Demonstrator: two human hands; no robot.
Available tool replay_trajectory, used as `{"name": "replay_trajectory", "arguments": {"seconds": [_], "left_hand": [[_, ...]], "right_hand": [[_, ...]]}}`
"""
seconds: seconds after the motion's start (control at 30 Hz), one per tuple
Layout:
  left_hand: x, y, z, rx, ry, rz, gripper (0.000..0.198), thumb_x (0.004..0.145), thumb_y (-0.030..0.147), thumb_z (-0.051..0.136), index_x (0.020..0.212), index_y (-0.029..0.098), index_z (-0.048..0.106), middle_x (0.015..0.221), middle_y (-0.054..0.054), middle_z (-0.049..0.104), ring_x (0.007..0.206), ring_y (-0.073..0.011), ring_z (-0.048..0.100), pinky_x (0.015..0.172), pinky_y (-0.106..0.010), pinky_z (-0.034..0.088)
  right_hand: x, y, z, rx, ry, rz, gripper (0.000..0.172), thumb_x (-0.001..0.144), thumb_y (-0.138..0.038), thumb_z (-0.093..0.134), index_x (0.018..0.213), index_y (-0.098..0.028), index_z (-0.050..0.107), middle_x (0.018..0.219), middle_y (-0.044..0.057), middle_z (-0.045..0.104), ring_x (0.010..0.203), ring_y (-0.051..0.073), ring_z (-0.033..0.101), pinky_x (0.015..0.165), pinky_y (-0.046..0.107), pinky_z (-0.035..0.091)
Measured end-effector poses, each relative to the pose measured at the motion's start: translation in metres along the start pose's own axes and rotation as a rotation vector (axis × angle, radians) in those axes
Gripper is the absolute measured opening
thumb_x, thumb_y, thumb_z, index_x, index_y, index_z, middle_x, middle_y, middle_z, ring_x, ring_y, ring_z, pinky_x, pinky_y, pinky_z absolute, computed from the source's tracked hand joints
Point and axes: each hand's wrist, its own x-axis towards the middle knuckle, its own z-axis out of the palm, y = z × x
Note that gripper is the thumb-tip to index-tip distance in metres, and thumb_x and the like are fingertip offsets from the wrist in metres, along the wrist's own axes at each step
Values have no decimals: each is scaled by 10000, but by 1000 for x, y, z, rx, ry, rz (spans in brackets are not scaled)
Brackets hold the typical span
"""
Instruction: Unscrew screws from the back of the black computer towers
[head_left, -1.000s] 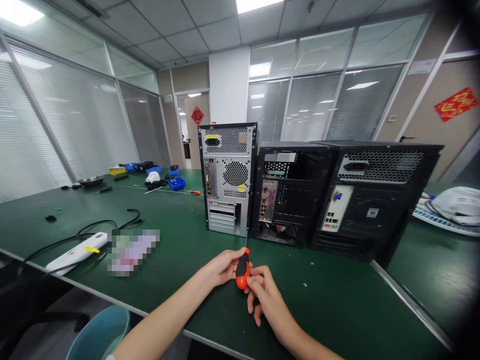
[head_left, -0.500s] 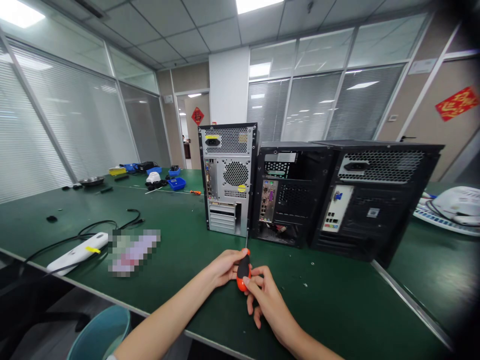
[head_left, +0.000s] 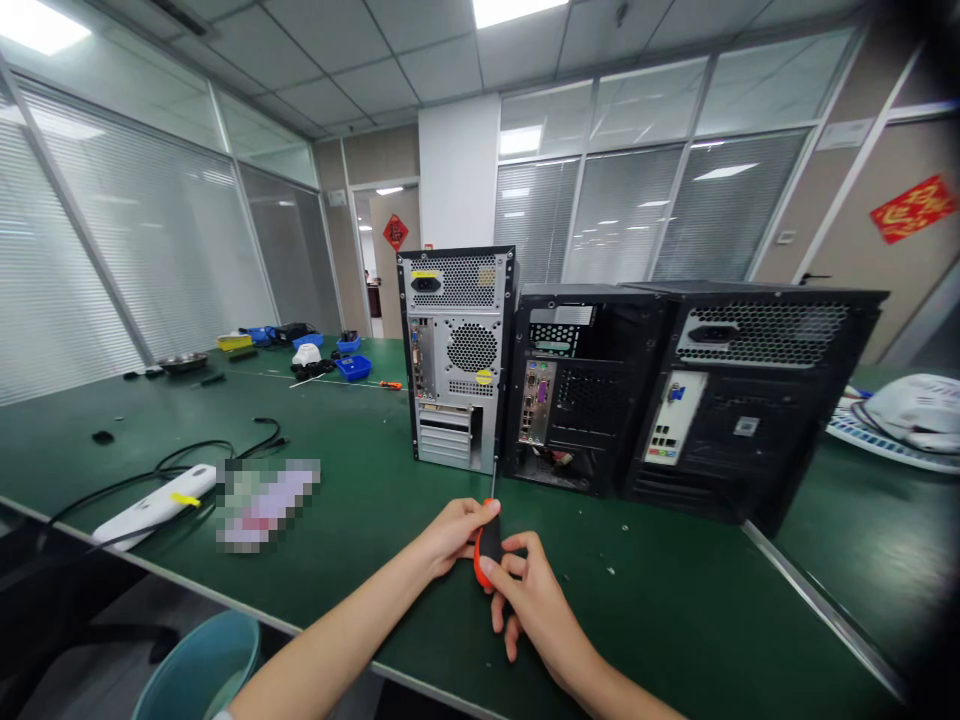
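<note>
An orange and black screwdriver [head_left: 488,545] points away from me, its thin shaft reaching the lower right corner of the silver computer case [head_left: 457,355]. My left hand [head_left: 448,532] wraps the handle from the left. My right hand [head_left: 526,595] pinches the handle's near end with thumb and forefinger. Both hands hover just above the green table [head_left: 360,530].
Two black computer cases [head_left: 585,385] [head_left: 750,395] stand right of the silver one. A white power strip [head_left: 154,505] with black cables lies at left. Blue bins [head_left: 352,366] and tools sit far back. A teal bin [head_left: 199,668] is below the table edge. Small screws lie near the cases.
My right hand's fingers have shifted round the handle's end, covering more of the orange part. The screwdriver stays against the silver case.
</note>
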Motion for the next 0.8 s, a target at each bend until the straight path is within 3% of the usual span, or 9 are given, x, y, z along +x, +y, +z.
{"name": "replay_trajectory", "arguments": {"seconds": [0.27,0.8], "left_hand": [[3,-4,2,117,90,49,593,510,680,662,689,174,412,504,87,420,426,-33,369,420,-169,266],[4,-8,3,172,155,136,622,458,702,663,680,179,410,455,98,417,386,-38,378,388,-175,250]], "right_hand": [[1,0,0,-39,22,10,578,637,-584,641,871,-266,218,618,-123,521,329,88,493,203,171,362],[4,4,1,-77,32,11,574,633,-550,655,852,-266,207,598,-124,525,317,76,466,205,164,358]]}}
